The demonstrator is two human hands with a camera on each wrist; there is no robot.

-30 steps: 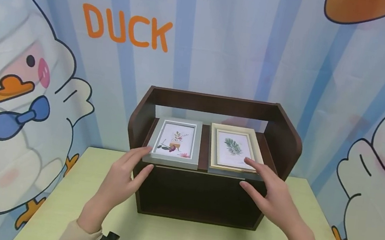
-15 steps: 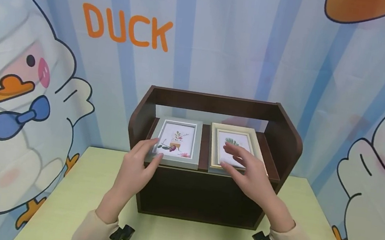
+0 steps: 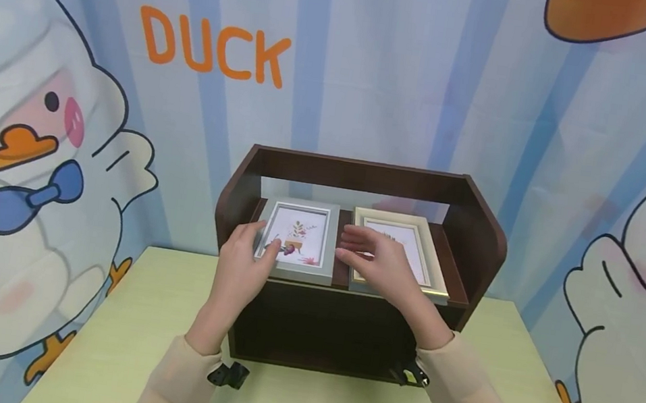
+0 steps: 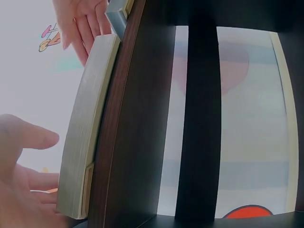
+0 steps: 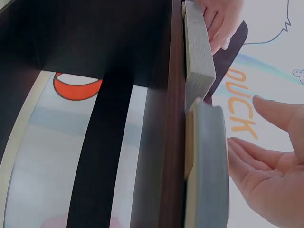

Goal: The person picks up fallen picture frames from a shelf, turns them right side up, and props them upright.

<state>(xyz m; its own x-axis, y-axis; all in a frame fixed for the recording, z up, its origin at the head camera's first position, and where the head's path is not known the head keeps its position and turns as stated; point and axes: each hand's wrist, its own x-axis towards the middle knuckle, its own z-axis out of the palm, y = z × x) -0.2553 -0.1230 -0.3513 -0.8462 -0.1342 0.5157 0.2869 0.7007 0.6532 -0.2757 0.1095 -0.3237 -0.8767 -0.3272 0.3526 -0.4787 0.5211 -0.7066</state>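
Observation:
Two picture frames lie face up on the upper board of a dark brown wooden rack [image 3: 363, 174]. The grey frame [image 3: 330, 247], with a potted-plant print, is on the left. On the right lies the cream-and-gold frame [image 3: 435, 257], its leaf print mostly hidden by a hand. My left hand [image 3: 242, 259] is at the grey frame's left edge, fingers and thumb apart; contact there cannot be made out. Over the cream frame's left part, my right hand [image 3: 379, 263] points its extended fingers towards the grey frame's right edge. In the right wrist view the right hand [image 5: 270, 156] holds nothing.
The rack stands on a pale green table [image 3: 99, 322], its raised sides and back rail around the frames. Behind hangs a blue-striped curtain [image 3: 377, 66] with duck drawings. Below the upper board, the rack's hollow lower part shows in the left wrist view.
My right hand has moved left, from the cream frame's right side to its left part. The left hand has shifted forward and slightly right along the grey frame's edge. The frames stay in place.

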